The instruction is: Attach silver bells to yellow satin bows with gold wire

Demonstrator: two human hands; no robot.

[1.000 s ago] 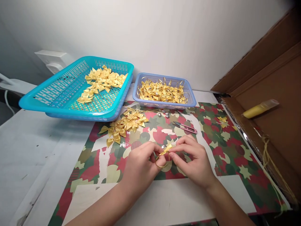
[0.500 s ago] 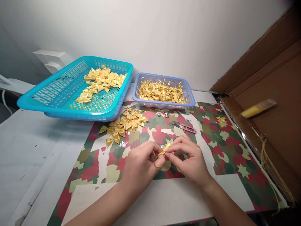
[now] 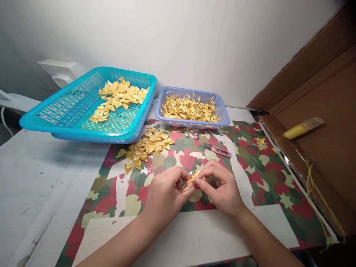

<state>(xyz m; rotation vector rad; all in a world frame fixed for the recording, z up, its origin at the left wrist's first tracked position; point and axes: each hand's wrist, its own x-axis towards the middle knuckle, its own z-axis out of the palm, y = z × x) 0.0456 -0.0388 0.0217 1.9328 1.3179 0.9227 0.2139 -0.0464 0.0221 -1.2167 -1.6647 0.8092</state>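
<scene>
Over the middle of the table, my left hand [image 3: 168, 193] pinches a yellow ribbon bow [image 3: 194, 176] with a loop of gold wire tie [image 3: 187, 187] hanging below it. My right hand [image 3: 222, 188] has its thumb and forefinger closed on the bow's other end. A silver jingle bell [image 3: 192, 172] shows just behind the bow; whether it is joined to it I cannot tell. Beyond my hands lies a heap of loose yellow bows [image 3: 151, 144], with straight gold ties [image 3: 167, 130] behind it and several silver bells [image 3: 191, 135] to its right.
A turquoise basket [image 3: 91, 134] with bows stands at the left. The lilac basket [image 3: 194, 123] at the back holds bows with looped gold ties. Pink-handled thread snips [image 3: 218, 150] lie beyond my right hand. Cardboard [image 3: 314, 89] borders the right side, a yellow tube [image 3: 303, 128] sticking out.
The wire loop has tilted a little and shows more clearly beneath the bow. My right fingers have shifted slightly on the ribbon; both hands stay in nearly the same place.
</scene>
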